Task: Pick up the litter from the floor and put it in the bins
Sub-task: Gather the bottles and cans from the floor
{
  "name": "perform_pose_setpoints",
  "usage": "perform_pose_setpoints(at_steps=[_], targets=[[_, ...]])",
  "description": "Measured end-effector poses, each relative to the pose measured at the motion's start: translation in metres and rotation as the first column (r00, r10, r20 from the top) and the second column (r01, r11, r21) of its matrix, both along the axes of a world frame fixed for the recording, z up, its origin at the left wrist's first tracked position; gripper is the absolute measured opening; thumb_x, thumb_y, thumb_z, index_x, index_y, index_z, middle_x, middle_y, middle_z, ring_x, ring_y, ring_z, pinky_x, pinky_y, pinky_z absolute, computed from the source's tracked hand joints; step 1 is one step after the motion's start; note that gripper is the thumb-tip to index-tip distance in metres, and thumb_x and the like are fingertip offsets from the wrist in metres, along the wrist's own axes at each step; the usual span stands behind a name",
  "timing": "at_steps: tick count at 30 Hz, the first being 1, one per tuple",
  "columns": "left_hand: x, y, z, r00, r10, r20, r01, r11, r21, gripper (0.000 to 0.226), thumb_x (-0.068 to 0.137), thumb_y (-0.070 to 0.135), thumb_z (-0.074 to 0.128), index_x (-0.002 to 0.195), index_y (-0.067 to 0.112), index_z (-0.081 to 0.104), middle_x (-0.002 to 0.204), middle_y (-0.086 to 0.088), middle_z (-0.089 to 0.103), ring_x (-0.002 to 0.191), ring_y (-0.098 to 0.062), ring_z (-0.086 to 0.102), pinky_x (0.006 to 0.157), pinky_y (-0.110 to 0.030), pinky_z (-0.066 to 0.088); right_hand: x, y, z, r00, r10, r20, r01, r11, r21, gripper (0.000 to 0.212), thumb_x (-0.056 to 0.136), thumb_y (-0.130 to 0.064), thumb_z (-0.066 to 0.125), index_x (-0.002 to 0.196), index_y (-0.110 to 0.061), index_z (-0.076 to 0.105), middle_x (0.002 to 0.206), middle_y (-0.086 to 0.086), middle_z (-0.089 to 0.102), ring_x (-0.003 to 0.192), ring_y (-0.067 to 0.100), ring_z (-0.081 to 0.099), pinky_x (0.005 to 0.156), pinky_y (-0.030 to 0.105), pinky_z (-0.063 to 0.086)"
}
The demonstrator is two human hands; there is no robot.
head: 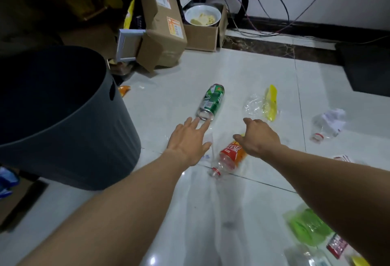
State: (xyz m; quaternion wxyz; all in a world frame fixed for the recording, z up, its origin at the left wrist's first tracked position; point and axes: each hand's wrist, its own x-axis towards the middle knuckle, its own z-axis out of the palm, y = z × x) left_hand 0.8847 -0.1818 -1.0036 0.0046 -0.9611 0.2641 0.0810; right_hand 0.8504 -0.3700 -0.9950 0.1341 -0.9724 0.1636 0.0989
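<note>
Nearest the camera, at about five o'clock, a green wrapper (306, 226) and a small red packet (336, 245) lie on the tiled floor (242, 71), not yet collected. Further out, both arms reach forward. The right hand (260, 137) hangs at the centre with its fingers curled loosely downward, holding nothing; just under its knuckles lies a crushed clear bottle with a red label (229, 157), neck pointing back toward the person. The left hand (188, 141) is spread flat and open, also empty, its fingertips (205, 125) touching or all but touching the near end of a green can (211, 102) that lies on its side toward twelve o'clock.

The step in hand looks like taking the can. To do it well, the left hand should reach on over the can's body and close around its middle, since a push on the round end would likely roll it away. The right hand can close on the bottle directly below it.

The dark grey bin (69, 139) stands at nine o'clock, mouth open, close enough for a short carry. Beyond, at one o'clock, a clear bag with a yellow piece (263, 105) and a crumpled bottle (327, 125) at two o'clock lie well apart.
</note>
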Motion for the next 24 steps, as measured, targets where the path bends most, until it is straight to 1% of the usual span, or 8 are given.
perform_pose_setpoints(at_steps=[4, 9, 14, 17, 19, 21, 22, 24], targets=[[0.000, 0.005, -0.013, 1.000, 0.023, -0.007, -0.023, 1.000, -0.003, 0.065, 0.100, 0.049, 0.035, 0.154, 0.024, 0.008, 0.161, -0.008, 0.013, 0.148, -0.027, 0.008, 0.116, -0.039, 0.021, 0.000, 0.010, -0.024, 0.985, -0.159, -0.063, 0.168, 0.972, 0.166, 0.063, 0.087, -0.043, 0.061, 0.138, -0.015, 0.038, 0.130, 0.017, 0.048, 0.118, 0.035, 0.050, 0.087, 0.038, 0.044], [0.000, 0.010, -0.030, 1.000, -0.005, -0.018, 0.005, 1.000, 0.010, 0.066, 0.100, 0.049, 0.034, 0.155, 0.024, 0.005, 0.161, -0.009, 0.012, 0.148, -0.028, 0.008, 0.115, -0.038, 0.021, 0.005, 0.011, -0.046, 0.935, -0.339, -0.100, 0.352, 0.868, 0.349, 0.089, 0.080, -0.048, 0.071, 0.147, -0.021, 0.020, 0.134, 0.022, 0.043, 0.114, 0.039, 0.052, 0.090, 0.039, 0.047], [0.005, 0.013, -0.042, 1.000, 0.001, -0.022, -0.001, 1.000, 0.000, 0.068, 0.100, 0.050, 0.034, 0.155, 0.026, 0.001, 0.161, -0.010, 0.012, 0.148, -0.028, 0.008, 0.115, -0.038, 0.022, 0.005, 0.012, -0.061, 0.889, -0.435, -0.143, 0.450, 0.770, 0.452, 0.108, 0.075, -0.043, 0.078, 0.152, -0.029, 0.004, 0.135, 0.021, 0.042, 0.120, 0.037, 0.047, 0.093, 0.039, 0.046], [0.004, 0.013, -0.046, 0.999, -0.005, -0.036, 0.005, 1.000, 0.007, 0.068, 0.101, 0.048, 0.034, 0.154, 0.026, -0.001, 0.161, -0.010, 0.010, 0.148, -0.028, 0.007, 0.115, -0.038, 0.022, 0.004, 0.012, -0.070, 0.857, -0.489, -0.161, 0.499, 0.709, 0.498, 0.116, 0.071, -0.042, 0.082, 0.153, -0.033, 0.000, 0.133, 0.019, 0.045, 0.117, 0.036, 0.050, 0.096, 0.046, 0.049], [0.003, 0.013, -0.049, 0.999, -0.005, -0.039, 0.005, 1.000, 0.003, 0.068, 0.101, 0.048, 0.035, 0.154, 0.027, -0.002, 0.161, -0.010, 0.010, 0.148, -0.027, 0.008, 0.115, -0.038, 0.022, 0.007, 0.011, -0.072, 0.822, -0.538, -0.186, 0.542, 0.638, 0.547, 0.117, 0.072, -0.038, 0.083, 0.153, -0.033, -0.002, 0.131, 0.019, 0.047, 0.114, 0.037, 0.052, 0.092, 0.045, 0.052], [0.004, 0.012, -0.051, 0.999, -0.004, -0.035, 0.004, 1.000, -0.003, 0.069, 0.101, 0.048, 0.034, 0.154, 0.027, -0.003, 0.161, -0.009, 0.011, 0.148, -0.027, 0.008, 0.114, -0.038, 0.023, 0.009, 0.012, -0.072, 0.769, -0.593, -0.240, 0.595, 0.525, 0.608, 0.117, 0.073, -0.031, 0.083, 0.152, -0.033, -0.003, 0.131, 0.018, 0.045, 0.113, 0.037, 0.053, 0.083, 0.041, 0.054], [0.004, 0.011, -0.052, 0.999, -0.004, -0.034, 0.004, 1.000, -0.006, 0.069, 0.101, 0.048, 0.035, 0.154, 0.028, -0.004, 0.161, -0.009, 0.011, 0.148, -0.027, 0.009, 0.114, -0.037, 0.023, 0.009, 0.012, -0.072, 0.744, -0.612, -0.269, 0.616, 0.471, 0.631, 0.117, 0.072, -0.029, 0.084, 0.151, -0.033, -0.002, 0.131, 0.018, 0.045, 0.111, 0.037, 0.054, 0.080, 0.042, 0.055], [0.004, 0.011, -0.055, 0.999, -0.002, -0.036, 0.001, 1.000, -0.017, 0.069, 0.100, 0.048, 0.035, 0.153, 0.029, -0.005, 0.161, -0.009, 0.011, 0.148, -0.027, 0.009, 0.114, -0.037, 0.024, 0.010, 0.011, -0.074, 0.708, -0.634, -0.312, 0.636, 0.380, 0.671, 0.113, 0.067, -0.027, 0.085, 0.148, -0.034, 0.007, 0.129, 0.015, 0.047, 0.107, 0.037, 0.056, 0.081, 0.050, 0.056]])
